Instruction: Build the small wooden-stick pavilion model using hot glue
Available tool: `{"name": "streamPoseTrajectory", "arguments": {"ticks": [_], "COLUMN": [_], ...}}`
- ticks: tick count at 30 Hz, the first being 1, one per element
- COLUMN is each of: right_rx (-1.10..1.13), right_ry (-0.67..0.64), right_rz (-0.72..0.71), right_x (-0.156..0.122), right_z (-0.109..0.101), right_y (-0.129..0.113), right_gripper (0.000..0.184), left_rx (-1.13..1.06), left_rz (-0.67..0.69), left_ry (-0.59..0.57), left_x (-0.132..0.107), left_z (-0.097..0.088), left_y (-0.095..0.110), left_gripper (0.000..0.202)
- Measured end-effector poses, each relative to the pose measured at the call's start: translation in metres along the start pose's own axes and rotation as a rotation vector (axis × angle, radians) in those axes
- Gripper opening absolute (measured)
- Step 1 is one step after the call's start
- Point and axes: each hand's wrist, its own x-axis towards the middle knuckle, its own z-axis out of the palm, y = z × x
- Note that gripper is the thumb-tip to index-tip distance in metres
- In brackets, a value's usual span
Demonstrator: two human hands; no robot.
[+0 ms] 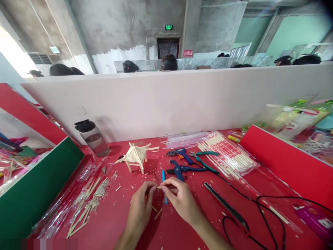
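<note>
Between the fingertips of my left hand (143, 199) and my right hand (179, 196) is a short piece of wooden stick (159, 187), pinched from both sides. A blue pen (165, 198) lies on the red table under my right fingers. Just beyond my hands stands a small pavilion model (135, 158) built of pale sticks, with a sloped roof on legs. A blue cutter tool (179, 170), a blue glue gun (182, 153) and green-handled pliers (208, 161) lie past my right hand. Loose stick offcuts (156, 214) are below my hands.
A water bottle (95, 139) stands at the back left. Cut sticks (84, 215) and plastic wrapping (62, 205) lie left; bundled sticks (229, 152) lie back right. A utility knife (226, 205) and black cable (260, 201) are at right. A white partition (161, 104) runs behind.
</note>
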Motion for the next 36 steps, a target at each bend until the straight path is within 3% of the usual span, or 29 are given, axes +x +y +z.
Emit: {"name": "streamPoseTrajectory", "arguments": {"ticks": [6,19,25,36], "right_rx": [-0.114,-0.208,-0.233,-0.219], "right_ry": [0.075,0.112,0.086,0.055], "right_rz": [-0.139,-0.261,-0.271,-0.290], "right_x": [-0.001,-0.004,-0.005,-0.006], "right_z": [0.002,0.001,-0.002,0.000], "right_y": [-0.004,-0.006,-0.008,-0.011], "right_gripper": [0.015,0.016,0.016,0.015], "left_rx": [-0.185,-0.180,-0.251,-0.150], "left_rz": [-0.091,-0.053,-0.024,0.021], "left_ry": [0.043,0.093,0.056,0.094], "left_x": [-0.003,-0.007,-0.006,-0.004], "left_z": [0.009,0.010,0.011,0.004], "left_y": [0.009,0.009,0.009,0.008], "left_gripper": [0.026,0.023,0.020,0.022]}}
